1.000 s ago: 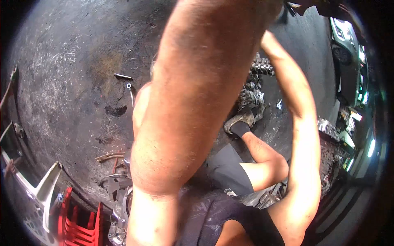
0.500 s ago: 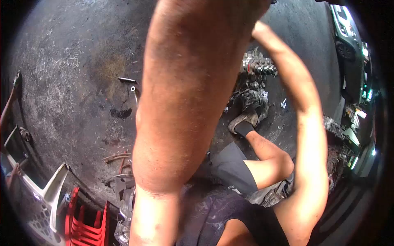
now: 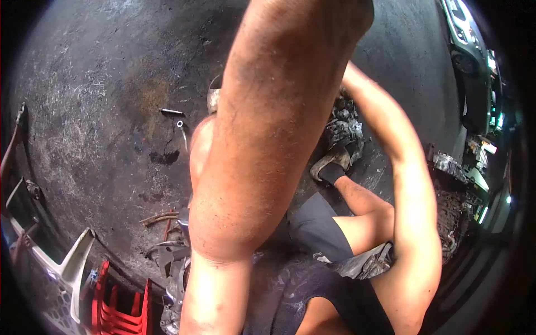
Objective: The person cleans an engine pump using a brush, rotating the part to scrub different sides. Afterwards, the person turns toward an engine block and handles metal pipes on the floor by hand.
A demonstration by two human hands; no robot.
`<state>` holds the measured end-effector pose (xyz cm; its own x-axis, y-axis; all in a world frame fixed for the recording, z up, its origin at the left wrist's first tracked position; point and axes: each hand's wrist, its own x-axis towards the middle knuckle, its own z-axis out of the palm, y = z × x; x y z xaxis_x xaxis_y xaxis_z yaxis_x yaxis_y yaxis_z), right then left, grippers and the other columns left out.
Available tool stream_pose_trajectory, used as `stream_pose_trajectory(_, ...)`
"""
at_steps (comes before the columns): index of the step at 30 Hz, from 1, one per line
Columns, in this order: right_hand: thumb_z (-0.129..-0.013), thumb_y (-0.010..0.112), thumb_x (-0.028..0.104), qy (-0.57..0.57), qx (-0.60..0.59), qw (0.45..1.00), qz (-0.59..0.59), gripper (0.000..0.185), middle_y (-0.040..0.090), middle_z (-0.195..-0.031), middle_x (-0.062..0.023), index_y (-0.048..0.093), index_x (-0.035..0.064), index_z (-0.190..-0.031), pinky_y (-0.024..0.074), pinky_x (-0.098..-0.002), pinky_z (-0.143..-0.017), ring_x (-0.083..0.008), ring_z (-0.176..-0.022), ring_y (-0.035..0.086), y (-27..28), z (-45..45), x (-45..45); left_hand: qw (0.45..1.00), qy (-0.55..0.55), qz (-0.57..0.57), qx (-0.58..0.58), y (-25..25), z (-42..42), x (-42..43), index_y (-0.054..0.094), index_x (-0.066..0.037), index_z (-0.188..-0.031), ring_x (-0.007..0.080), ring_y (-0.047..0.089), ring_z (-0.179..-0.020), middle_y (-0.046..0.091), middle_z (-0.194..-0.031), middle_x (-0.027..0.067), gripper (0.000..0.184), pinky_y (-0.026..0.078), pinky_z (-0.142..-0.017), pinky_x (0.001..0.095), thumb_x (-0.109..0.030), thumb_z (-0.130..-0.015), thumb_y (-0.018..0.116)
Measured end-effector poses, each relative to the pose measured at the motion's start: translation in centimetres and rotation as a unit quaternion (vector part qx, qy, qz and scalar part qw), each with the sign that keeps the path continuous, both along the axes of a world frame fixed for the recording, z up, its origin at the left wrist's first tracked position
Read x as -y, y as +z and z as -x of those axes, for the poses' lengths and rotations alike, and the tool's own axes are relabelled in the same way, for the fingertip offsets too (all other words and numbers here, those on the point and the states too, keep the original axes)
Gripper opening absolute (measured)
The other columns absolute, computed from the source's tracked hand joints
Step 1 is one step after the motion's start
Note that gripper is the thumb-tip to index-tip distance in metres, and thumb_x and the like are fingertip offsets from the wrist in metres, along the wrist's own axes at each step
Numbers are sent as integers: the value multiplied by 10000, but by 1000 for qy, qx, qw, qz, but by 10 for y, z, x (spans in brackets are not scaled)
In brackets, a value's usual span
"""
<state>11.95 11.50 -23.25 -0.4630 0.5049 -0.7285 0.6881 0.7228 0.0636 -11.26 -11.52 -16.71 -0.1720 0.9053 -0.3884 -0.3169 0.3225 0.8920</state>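
My left forearm (image 3: 268,128) fills the middle of the view and runs out at the top edge, with the left hand out of sight. My right arm (image 3: 410,173) curves up on the right, and its hand is hidden behind the left forearm. Below the right wrist lie greasy metal engine parts (image 3: 345,125) on the floor, partly covered by the arms. Near them is my shoe (image 3: 329,161). What either hand holds or touches cannot be seen.
On the dark stained floor (image 3: 111,145) lie a short metal rod (image 3: 171,111) and a ring-ended tool (image 3: 181,129). A red plastic stool (image 3: 120,318) and a white panel (image 3: 72,268) stand lower left. More engine parts (image 3: 455,218) and a parked car (image 3: 466,44) are at right.
My left forearm has shifted slightly right at the top. My right wrist has moved lower, now covering the metal assembly seen beside it before. My bent left knee shows more beside the forearm.
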Motion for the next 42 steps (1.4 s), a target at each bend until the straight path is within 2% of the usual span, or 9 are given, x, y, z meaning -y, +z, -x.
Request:
stream_pose_trajectory(2,-875,559,176,51,17,998,-23,215,721,-889,-193,728,47,-845,577,-452,-764,-330,-841,717,-31,-14,69,1000,-3,-1,8,2,0,-4,603,-37,-1059,179,547,-866,603,-962,76,221,455,-781,308,-131,-860,575)
stream_pose_trajectory(8,-973,581,320,-379,-113,918,-5,333,702,-785,-180,608,-6,-1035,558,-423,-605,-338,-694,696,63,-86,225,1000,-19,19,-1,-8,5,8,605,-40,-1057,176,548,-862,603,-959,72,220,457,-777,307,-127,-858,580)
stream_pose_trajectory(11,-1027,507,292,-825,-256,487,129,285,629,-701,-82,576,24,-958,435,-288,-447,-158,-504,529,50,-113,322,999,-31,20,-10,-11,5,11,606,-41,-1057,175,548,-861,604,-958,70,219,458,-775,306,-125,-856,583)
stream_pose_trajectory(15,-1048,475,320,-885,-435,13,163,246,426,-698,40,514,77,-1041,257,-197,-387,-48,-466,333,64,-70,359,999,-40,19,-16,-11,4,14,607,-43,-1056,173,549,-858,604,-956,68,218,459,-772,305,-123,-854,586)
stream_pose_trajectory(28,-1076,331,285,-799,-579,-154,-47,314,427,-643,-12,437,72,-871,281,-257,-393,-107,-456,351,-14,31,203,996,-90,17,-8,0,-37,31,612,-49,-1054,168,551,-850,606,-950,59,215,463,-763,301,-114,-849,597)
stream_pose_trajectory(32,-1077,354,354,-824,-550,-137,12,308,440,-706,-5,443,97,-934,276,-251,-383,-94,-490,367,38,67,265,997,-73,16,8,4,-29,11,613,-51,-1053,166,552,-848,606,-949,57,215,464,-760,300,-112,-847,601)
stream_pose_trajectory(36,-1072,358,353,-835,-531,-117,82,344,397,-625,4,425,89,-862,258,-255,-388,-108,-446,331,-57,32,223,998,-69,2,6,9,-26,-2,614,-52,-1052,164,552,-845,607,-947,54,215,465,-757,299,-109,-845,604)
stream_pose_trajectory(39,-1063,357,329,-778,-585,-224,59,355,378,-593,7,411,84,-812,244,-254,-387,-107,-441,326,-47,21,203,998,-65,-1,13,13,-26,-6,615,-54,-1051,163,553,-843,607,-946,52,214,466,-755,298,-107,-844,607)
stream_pose_trajectory(42,-1073,349,370,-801,-576,-159,47,360,382,-612,9,423,94,-853,248,-252,-383,-103,-446,323,-7,38,255,998,-56,-4,19,15,-23,-12,616,-55,-1051,162,553,-841,607,-944,50,214,467,-753,297,-105,-843,610)
